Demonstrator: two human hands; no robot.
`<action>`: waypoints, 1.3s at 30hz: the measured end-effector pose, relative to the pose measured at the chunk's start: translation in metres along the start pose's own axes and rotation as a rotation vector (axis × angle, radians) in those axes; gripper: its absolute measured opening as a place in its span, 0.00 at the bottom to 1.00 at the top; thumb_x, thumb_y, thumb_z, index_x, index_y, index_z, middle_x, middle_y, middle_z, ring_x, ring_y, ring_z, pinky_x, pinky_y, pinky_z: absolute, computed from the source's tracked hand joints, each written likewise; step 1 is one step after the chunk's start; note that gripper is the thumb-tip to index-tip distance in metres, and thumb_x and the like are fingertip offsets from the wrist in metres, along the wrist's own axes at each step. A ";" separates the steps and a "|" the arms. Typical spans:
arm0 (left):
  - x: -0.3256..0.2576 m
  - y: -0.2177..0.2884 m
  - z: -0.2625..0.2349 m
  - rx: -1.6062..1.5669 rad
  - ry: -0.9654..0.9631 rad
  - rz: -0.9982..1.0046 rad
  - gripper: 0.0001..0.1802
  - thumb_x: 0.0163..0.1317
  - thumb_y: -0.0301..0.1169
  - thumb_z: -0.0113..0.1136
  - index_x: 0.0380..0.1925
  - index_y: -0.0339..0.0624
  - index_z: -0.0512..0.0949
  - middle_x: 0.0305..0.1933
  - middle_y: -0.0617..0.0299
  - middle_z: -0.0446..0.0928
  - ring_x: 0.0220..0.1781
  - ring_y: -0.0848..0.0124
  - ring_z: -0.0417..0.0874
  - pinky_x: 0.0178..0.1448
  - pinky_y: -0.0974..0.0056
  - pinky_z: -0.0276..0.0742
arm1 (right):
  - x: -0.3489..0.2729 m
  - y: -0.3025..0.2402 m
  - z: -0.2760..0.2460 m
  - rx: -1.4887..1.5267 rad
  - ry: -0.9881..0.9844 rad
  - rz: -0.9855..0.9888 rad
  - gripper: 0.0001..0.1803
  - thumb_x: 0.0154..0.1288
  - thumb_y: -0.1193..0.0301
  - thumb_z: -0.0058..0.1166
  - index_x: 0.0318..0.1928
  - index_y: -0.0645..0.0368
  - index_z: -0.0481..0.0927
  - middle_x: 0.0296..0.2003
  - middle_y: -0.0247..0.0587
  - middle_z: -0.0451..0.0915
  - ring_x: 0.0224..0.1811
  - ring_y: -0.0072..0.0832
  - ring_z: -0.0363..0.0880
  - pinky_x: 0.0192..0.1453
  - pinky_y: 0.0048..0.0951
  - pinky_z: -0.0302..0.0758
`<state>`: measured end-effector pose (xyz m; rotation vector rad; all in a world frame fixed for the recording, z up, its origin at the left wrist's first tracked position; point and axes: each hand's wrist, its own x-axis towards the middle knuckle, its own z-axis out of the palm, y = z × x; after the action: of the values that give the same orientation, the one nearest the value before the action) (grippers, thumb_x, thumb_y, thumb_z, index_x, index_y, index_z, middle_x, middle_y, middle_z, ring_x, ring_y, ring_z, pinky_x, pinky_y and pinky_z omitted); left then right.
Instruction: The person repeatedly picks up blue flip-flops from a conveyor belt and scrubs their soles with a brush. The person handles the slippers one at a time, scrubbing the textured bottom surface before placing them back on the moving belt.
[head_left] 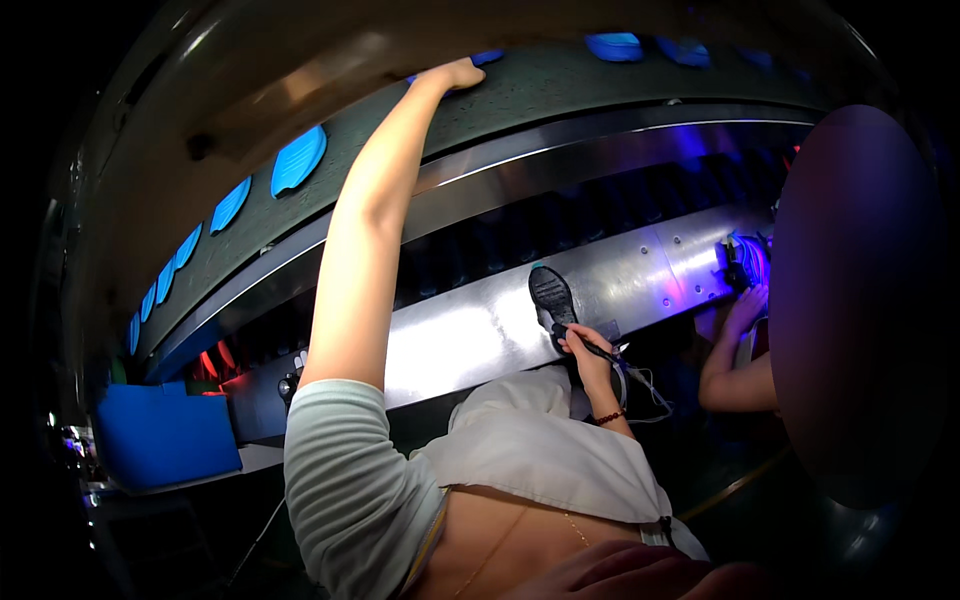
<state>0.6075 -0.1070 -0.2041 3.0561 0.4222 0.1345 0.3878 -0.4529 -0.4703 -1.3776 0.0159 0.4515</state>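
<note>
My left hand point(458, 75) stretches far out over the dark green belt, its fingers curled at a blue shoe sole point(487, 57) that the hand and wrist partly cover. Close to my body, a black shoe point(550, 292) lies with its treaded underside up on the metal bench point(450, 345). At the near end of that shoe is my right hand point(588, 350), closed round a dark pen-shaped tool point(597, 350). Whether its fingers also touch the shoe is hard to make out.
More blue soles point(299, 162) lie along the belt point(365, 140). Dark shoe-like shapes stand in a shadowed rack point(540, 222) behind the bench. A blue bin point(165, 435) is at left. At right, a co-worker's hand point(745, 308) holds a purple-lit shoe point(747, 262). White cables point(650, 390) hang beside my right hand.
</note>
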 end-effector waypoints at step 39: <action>-0.355 0.043 0.139 -2.464 -0.511 -0.043 0.43 0.50 0.57 0.51 0.57 0.36 0.56 0.53 0.41 0.65 0.55 0.50 0.69 0.58 0.49 0.65 | 0.020 -0.123 0.074 0.398 -0.461 -0.031 0.09 0.56 0.79 0.49 0.38 0.66 0.76 0.37 0.46 0.78 0.39 0.28 0.76 0.50 0.27 0.70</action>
<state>0.2913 -0.2506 -0.3681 0.5788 0.0251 -0.1030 0.4273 -0.3919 -0.3450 -0.8613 -0.2790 0.6909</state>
